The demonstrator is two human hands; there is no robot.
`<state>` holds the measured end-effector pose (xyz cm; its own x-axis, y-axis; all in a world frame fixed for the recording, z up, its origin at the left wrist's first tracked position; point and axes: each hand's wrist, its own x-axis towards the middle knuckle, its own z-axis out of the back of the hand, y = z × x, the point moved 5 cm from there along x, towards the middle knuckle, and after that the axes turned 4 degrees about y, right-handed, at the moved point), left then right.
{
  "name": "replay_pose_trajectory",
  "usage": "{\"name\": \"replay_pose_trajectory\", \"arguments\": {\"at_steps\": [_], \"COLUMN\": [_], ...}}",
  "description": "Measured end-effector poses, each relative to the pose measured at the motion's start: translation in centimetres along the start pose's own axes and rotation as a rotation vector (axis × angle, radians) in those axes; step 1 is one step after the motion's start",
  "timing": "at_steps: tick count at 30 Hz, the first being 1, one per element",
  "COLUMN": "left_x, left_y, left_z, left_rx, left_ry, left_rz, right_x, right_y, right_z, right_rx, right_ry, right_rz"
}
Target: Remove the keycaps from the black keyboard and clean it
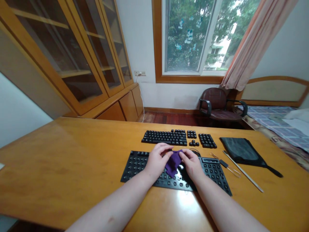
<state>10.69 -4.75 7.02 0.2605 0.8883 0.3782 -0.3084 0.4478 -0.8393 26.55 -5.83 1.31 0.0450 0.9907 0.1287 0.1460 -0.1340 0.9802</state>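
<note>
A small purple cloth (173, 165) hangs between my two hands, over the middle of a black keyboard base (172, 183) whose keycaps are off. My left hand (158, 158) pinches the cloth's left upper side between thumb and fingers. On the other side, my right hand (192, 162) grips its right upper corner. Behind the base lie the loose black keycaps (166, 137), set out in keyboard order, with the number-pad keycaps (207, 140) at the right. Part of the base is hidden under my hands and the cloth.
Right of the base lie a wire keycap puller (225, 164), a long thin pale stick (243, 172) and a black pouch (241, 150) with a strap. All rest on the wooden table (72, 161). Beyond it stand an armchair (214, 103) and a glass-door cabinet (79, 64).
</note>
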Motion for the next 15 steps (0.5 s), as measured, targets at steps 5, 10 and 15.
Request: {"name": "replay_pose_trajectory", "arguments": {"at_steps": [5, 10, 15], "left_x": [-1.3, -2.0, -1.9], "left_y": [0.3, 0.7, 0.6], "left_z": [-0.5, -1.4, -1.2], "left_rx": [0.12, 0.162, 0.097], "left_ry": [-0.093, 0.025, 0.015], "left_rz": [-0.161, -0.232, -0.219], "right_x": [-0.1, -0.2, -0.1], "right_y": [0.1, 0.0, -0.3], "right_z": [-0.4, -0.4, -0.4], "right_rx": [0.108, 0.149, 0.136], "right_ry": [0.045, 0.109, 0.134], "right_rz": [-0.035, -0.039, -0.071]}}
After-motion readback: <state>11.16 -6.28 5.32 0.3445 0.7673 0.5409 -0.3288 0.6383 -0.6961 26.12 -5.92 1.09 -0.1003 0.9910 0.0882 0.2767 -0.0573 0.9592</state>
